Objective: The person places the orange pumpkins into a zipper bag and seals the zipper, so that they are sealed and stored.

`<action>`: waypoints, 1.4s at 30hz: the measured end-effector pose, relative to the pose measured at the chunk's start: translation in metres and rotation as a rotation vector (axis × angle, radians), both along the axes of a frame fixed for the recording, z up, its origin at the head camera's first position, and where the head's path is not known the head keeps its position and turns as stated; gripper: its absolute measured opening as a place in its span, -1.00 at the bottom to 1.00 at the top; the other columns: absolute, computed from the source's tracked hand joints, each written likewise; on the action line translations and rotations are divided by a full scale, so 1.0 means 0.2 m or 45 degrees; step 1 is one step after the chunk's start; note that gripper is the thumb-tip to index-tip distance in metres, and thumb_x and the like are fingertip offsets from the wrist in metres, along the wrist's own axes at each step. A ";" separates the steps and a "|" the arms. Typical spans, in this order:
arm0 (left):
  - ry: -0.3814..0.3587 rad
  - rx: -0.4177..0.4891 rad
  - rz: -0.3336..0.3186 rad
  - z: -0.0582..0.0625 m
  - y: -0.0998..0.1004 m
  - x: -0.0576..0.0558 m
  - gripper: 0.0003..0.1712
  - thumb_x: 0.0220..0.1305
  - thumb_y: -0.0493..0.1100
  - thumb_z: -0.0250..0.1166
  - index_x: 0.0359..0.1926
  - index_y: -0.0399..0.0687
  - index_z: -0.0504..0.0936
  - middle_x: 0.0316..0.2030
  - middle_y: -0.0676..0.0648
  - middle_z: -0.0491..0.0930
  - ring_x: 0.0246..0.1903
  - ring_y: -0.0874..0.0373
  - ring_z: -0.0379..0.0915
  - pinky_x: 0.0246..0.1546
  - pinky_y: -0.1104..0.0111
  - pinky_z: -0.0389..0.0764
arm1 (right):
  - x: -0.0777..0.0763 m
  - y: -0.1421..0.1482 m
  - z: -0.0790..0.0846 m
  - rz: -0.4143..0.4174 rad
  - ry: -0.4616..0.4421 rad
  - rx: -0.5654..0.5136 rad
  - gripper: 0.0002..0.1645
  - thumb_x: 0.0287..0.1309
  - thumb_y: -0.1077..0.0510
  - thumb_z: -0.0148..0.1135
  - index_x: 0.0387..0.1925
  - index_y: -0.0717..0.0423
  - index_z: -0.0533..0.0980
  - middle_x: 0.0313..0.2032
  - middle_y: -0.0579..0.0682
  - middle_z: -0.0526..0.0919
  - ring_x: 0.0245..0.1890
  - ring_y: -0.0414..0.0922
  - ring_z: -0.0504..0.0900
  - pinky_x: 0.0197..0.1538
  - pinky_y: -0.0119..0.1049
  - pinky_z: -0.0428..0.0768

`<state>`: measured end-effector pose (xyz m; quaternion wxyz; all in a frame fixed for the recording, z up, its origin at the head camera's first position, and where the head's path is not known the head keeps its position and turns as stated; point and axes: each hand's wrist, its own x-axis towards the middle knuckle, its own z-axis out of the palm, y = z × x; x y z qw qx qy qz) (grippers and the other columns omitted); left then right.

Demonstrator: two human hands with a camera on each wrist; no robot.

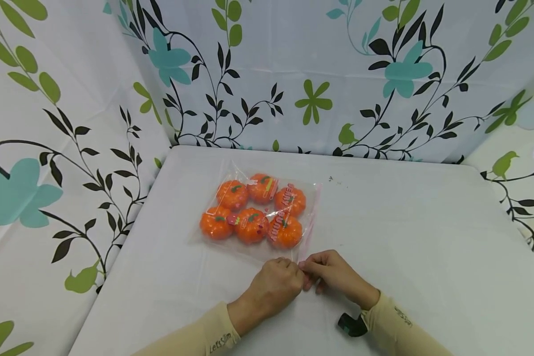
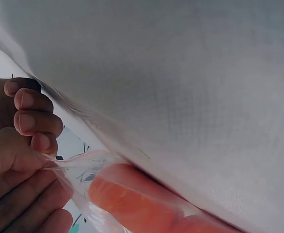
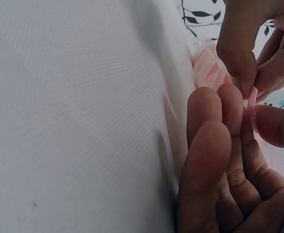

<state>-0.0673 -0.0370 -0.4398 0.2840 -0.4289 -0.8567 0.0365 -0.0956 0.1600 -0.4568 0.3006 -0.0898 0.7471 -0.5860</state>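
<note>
A clear plastic zip bag (image 1: 313,198) with pink lettering and a pink strip along its right edge lies flat on the table. Inside are several small orange toy pumpkins (image 1: 251,226) with green stems, in two rows. At the bag's near right corner, my left hand (image 1: 278,282) pinches the plastic between thumb and forefinger. My right hand (image 1: 331,273) meets it there from the right, its thumb and forefinger holding the end of the pink strip (image 3: 251,99). In the left wrist view, the plastic is bunched at the left thumb, with an orange pumpkin (image 2: 127,196) behind.
The table (image 1: 405,222) has a white cloth. Beside my right wrist is a black object (image 1: 352,325), partly hidden by the sleeve. Floral-print curtains (image 1: 311,64) hang at the back and sides. Small dark marks (image 1: 331,179) show on the cloth beyond the bag.
</note>
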 end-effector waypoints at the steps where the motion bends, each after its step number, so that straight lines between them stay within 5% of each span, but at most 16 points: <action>1: -0.005 0.001 0.000 0.00 0.00 0.00 -0.81 0.18 -0.18 0.38 -0.56 0.03 0.66 -0.58 0.07 0.62 -0.54 0.23 0.58 -0.50 0.40 0.62 | 0.00 0.00 0.00 -0.006 0.001 0.002 -0.62 0.42 0.02 0.17 -0.35 0.25 0.66 -0.49 0.08 0.71 -0.50 -0.15 0.61 -0.51 -0.38 0.58; 18: -0.065 0.055 -0.041 0.03 -0.02 0.00 -0.88 0.06 -0.23 0.45 -0.55 0.05 0.70 -0.57 0.10 0.62 -0.55 0.25 0.55 -0.56 0.43 0.55 | -0.07 0.01 -0.02 -0.140 0.015 0.041 -0.59 0.39 0.00 0.20 -0.40 0.27 0.65 -0.47 0.12 0.71 -0.49 -0.09 0.66 -0.52 -0.35 0.62; 31: -0.202 0.113 -0.041 0.04 -0.04 0.00 -0.90 0.11 -0.28 0.44 -0.48 0.02 0.74 -0.51 0.07 0.67 -0.49 0.24 0.60 -0.54 0.44 0.56 | -0.18 0.02 -0.02 -0.215 0.075 0.056 -0.57 0.41 0.02 0.18 -0.39 0.33 0.64 -0.46 0.18 0.73 -0.49 -0.08 0.65 -0.52 -0.33 0.63; 42: -0.150 0.220 -0.096 0.04 -0.04 0.00 -0.82 0.02 -0.31 0.44 -0.58 0.04 0.67 -0.56 0.10 0.63 -0.50 0.27 0.60 -0.53 0.41 0.59 | -0.27 0.04 -0.02 -0.310 0.084 0.057 -0.60 0.44 0.09 0.10 -0.24 0.38 0.64 -0.42 0.09 0.72 -0.43 -0.07 0.73 -0.48 -0.30 0.66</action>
